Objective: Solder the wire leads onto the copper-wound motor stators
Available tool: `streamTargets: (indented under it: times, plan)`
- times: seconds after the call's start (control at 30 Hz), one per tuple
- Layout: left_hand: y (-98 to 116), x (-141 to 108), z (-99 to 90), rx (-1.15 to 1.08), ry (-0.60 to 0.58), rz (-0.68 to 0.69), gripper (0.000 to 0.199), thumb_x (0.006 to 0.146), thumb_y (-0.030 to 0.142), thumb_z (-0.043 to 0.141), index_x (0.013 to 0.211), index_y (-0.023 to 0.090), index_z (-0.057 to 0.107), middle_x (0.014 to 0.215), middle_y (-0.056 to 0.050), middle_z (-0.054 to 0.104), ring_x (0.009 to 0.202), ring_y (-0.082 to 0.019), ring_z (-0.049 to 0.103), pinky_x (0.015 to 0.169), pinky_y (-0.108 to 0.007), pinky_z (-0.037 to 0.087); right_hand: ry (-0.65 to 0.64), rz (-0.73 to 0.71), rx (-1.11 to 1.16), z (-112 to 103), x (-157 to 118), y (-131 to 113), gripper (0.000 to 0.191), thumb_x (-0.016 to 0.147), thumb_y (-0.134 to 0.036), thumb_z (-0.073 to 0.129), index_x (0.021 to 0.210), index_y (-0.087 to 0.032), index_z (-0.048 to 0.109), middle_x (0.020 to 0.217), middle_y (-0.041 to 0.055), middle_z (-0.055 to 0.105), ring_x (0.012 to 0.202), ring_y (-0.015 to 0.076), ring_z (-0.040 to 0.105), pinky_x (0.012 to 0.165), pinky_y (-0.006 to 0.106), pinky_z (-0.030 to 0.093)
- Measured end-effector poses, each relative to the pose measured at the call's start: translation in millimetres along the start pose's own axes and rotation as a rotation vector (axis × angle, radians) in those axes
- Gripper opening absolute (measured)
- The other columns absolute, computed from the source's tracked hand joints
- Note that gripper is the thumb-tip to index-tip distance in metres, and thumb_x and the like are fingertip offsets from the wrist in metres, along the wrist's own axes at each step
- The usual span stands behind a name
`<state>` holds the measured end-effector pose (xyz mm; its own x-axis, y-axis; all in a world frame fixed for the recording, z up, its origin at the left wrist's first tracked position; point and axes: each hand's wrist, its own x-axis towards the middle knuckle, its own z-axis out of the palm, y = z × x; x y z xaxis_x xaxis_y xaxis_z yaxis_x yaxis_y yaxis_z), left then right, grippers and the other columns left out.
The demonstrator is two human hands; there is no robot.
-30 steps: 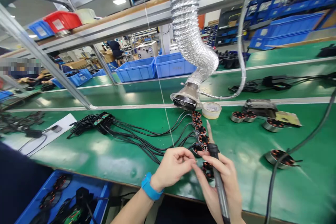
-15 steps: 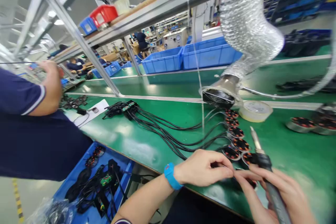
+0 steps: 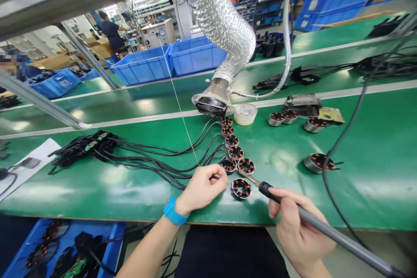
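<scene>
My right hand (image 3: 298, 228) grips a soldering iron (image 3: 312, 223); its tip points left toward the motor stators. My left hand (image 3: 202, 186), with a blue wristband, pinches a thin solder wire (image 3: 176, 95) that runs up out of view, beside a black lead. A row of round stators (image 3: 232, 140) with copper windings and black cables lies on the green bench (image 3: 130, 186). The nearest stator (image 3: 241, 188) sits between my two hands, just under the iron's tip.
A silver fume hose with a fan mouth (image 3: 210, 105) hangs over the row. A tape roll (image 3: 245, 114), loose motors (image 3: 317, 163), blue bins (image 3: 169, 63) and a cable bundle (image 3: 87, 150) lie around. A blue tray (image 3: 61, 247) sits below the bench edge.
The view swung back to the right and the person in dark blue at left left the frame. My right hand lowered the iron from upright to nearly flat, tip at the stators.
</scene>
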<state>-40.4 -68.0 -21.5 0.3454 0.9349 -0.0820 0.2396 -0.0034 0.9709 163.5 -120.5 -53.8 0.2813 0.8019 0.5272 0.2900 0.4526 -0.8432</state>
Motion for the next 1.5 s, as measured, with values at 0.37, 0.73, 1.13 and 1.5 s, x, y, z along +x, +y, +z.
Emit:
streamTargets:
  times: [0.37, 0.73, 1.13, 1.5]
  plan:
    - [-0.2, 2.6, 1.6, 0.045, 0.005, 0.0, 0.012, 0.088, 0.023, 0.056, 0.08, 0.014, 0.059, 0.07, 0.002, 0.05, 0.06, -0.008, 0.037, 0.054, -0.02, 0.029, 0.014, -0.022, -0.065, 1.5, -1.9, 0.1, 0.027, 0.097, -0.032, 0.055, 0.08, -0.018, 0.07, 0.063, 0.0028, 0.061, 0.057, 0.0189, 0.063, 0.056, 0.032, 0.054]
    - [0.4, 2.5, 3.3, 0.036, 0.014, -0.012, 0.014, 0.088, 0.025, 0.057, 0.08, 0.014, 0.059, 0.07, 0.002, 0.05, 0.059, -0.008, 0.038, 0.053, -0.02, 0.03, 0.018, -0.019, -0.11, 3.1, -2.8, -1.4, 0.027, 0.096, -0.032, 0.055, 0.077, -0.019, 0.069, 0.069, 0.0046, 0.065, 0.06, 0.0204, 0.065, 0.054, 0.032, 0.055]
    - [-2.1, 1.6, 3.7, 0.025, 0.015, -0.003, 0.013, 0.089, 0.024, 0.057, 0.08, 0.014, 0.058, 0.07, 0.002, 0.05, 0.061, -0.008, 0.04, 0.054, -0.019, 0.031, 0.184, 0.015, -0.048, 4.5, -3.2, -0.1, 0.027, 0.095, -0.033, 0.058, 0.077, -0.017, 0.07, 0.069, 0.0047, 0.064, 0.053, 0.0188, 0.062, 0.048, 0.03, 0.051]
    - [-1.0, 1.5, 3.2, 0.045, 0.021, 0.003, 0.01, 0.088, 0.02, 0.056, 0.08, 0.014, 0.057, 0.068, 0.003, 0.048, 0.059, -0.008, 0.037, 0.053, -0.02, 0.029, 0.201, -0.012, -0.063, 3.7, -3.8, 2.2, 0.027, 0.095, -0.031, 0.059, 0.076, -0.016, 0.07, 0.071, 0.0046, 0.065, 0.054, 0.0179, 0.062, 0.048, 0.029, 0.052]
